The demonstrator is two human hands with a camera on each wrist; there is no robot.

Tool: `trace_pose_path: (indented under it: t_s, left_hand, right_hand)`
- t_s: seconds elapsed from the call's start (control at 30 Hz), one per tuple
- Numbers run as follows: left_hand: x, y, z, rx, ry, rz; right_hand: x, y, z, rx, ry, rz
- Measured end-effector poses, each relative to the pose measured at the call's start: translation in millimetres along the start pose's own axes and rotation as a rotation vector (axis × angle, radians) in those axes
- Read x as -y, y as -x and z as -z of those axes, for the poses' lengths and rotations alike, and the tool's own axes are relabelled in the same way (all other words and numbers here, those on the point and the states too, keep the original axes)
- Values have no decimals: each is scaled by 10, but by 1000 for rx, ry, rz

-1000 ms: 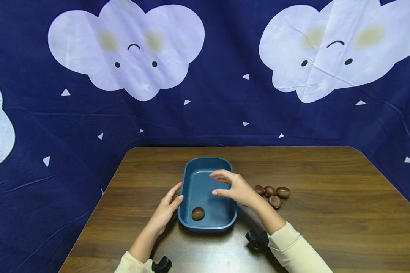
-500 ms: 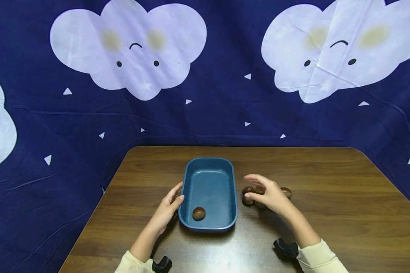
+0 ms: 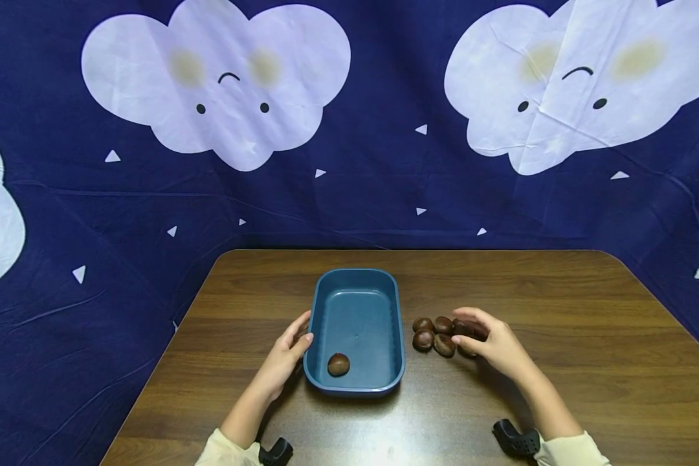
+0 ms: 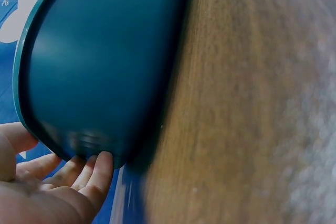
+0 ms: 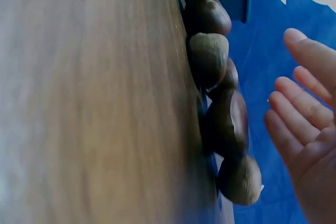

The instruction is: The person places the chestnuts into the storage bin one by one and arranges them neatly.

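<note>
A blue rectangular tray stands on the table with one brown chestnut lying near its front left corner. My left hand rests against the tray's left side; in the left wrist view, the fingertips touch the outer wall. To the right of the tray sits a cluster of several chestnuts. Over the right end of that cluster my right hand hovers with thumb and fingers spread, partly hiding the chestnuts there. The right wrist view shows a gap between the fingers and the chestnuts.
The wooden table has a rounded far edge. Behind it hangs a dark blue cloth printed with white clouds. Each wrist wears a black camera mount, such as the right one.
My right hand has moved right from above the tray, past the near chestnuts, to the far end of the cluster. The left hand and tray stay in place.
</note>
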State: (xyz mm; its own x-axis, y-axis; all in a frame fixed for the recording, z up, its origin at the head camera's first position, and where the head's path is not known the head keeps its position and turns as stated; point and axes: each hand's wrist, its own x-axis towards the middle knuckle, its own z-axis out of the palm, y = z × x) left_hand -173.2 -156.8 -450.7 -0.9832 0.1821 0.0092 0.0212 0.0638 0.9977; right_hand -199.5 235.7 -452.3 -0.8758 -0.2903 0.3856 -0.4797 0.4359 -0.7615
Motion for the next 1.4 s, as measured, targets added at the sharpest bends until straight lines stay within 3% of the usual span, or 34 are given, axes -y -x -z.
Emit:
trace_pose_path:
  t_s: [0.57, 0.9, 1.4]
  left_hand:
    - [9, -3, -1, 2, 3, 1]
    - [-19, 1, 16, 5, 4, 2]
    - [-16, -8, 6, 6, 9, 5]
  right_hand:
    - [-188, 186, 60, -11, 189, -33]
    - [-238, 233, 56, 44, 179, -159]
    - [-188, 218, 59, -3, 186, -116]
